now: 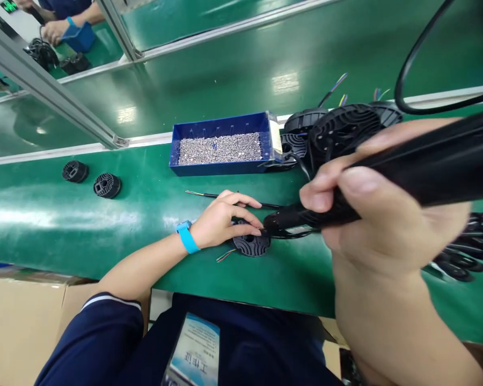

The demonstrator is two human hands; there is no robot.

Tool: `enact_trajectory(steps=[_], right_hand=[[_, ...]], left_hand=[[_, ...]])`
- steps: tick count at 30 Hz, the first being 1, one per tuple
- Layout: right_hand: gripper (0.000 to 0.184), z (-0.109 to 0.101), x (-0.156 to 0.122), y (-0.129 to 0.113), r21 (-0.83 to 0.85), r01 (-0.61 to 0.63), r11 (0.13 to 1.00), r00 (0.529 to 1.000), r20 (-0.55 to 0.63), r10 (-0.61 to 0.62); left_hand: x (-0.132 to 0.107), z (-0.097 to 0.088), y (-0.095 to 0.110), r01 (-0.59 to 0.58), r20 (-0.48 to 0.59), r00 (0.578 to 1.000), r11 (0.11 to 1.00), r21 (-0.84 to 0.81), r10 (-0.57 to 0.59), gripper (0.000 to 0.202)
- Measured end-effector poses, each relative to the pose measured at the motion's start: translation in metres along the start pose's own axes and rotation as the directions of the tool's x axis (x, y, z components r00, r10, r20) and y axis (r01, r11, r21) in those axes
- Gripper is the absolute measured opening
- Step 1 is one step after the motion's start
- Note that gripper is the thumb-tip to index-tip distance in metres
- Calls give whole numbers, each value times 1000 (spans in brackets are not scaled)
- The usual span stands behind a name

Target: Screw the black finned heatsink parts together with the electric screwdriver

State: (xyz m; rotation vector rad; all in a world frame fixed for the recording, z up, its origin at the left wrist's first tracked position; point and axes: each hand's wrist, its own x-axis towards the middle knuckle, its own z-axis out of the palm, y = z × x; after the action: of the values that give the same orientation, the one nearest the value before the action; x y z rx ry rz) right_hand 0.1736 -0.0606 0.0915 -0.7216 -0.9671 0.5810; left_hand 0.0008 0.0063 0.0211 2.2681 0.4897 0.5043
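In the head view my right hand (386,214) is wrapped round a black electric screwdriver (426,158), large in the foreground. The screwdriver's tip end reaches left to the edge of a round black plastic housing (253,245) with wavy ridges, lying on the bench. My left hand (235,217), with a blue wristband, grips this housing from above, thumb and fingertips close to the screwdriver's tip. Whether a screw sits under the tip is hidden. Short thin wires stick out at the housing's lower left, and a black cable (209,195) with bared ends runs behind my left hand.
A blue bin (219,169) of small silvery screws stands behind my hands. Several larger black round housings (342,126) with wires are piled right of it. Two small black round parts (107,185) sit at left, black cables (462,257) at right. Another person's hand (54,32) shows beyond the frame.
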Motion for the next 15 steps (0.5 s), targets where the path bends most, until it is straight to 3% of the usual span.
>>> enact_trajectory(steps=[3,11,15], right_hand=[[27,3,3,-7,9,10,1000,998,-60,-10],[35,8,1,-4,-120,53,991,995,-80,-63],[22,6,-4,-1,-179,116,977,991,-40,-125]], left_hand=[[0,-1,-1,-4,3,1000,1000,-13,4,11],[0,0,0,-5,-1,1000,1000,-16,5,10],[-1,0,-1,-23,-16,1000,1000,-10,23,10]])
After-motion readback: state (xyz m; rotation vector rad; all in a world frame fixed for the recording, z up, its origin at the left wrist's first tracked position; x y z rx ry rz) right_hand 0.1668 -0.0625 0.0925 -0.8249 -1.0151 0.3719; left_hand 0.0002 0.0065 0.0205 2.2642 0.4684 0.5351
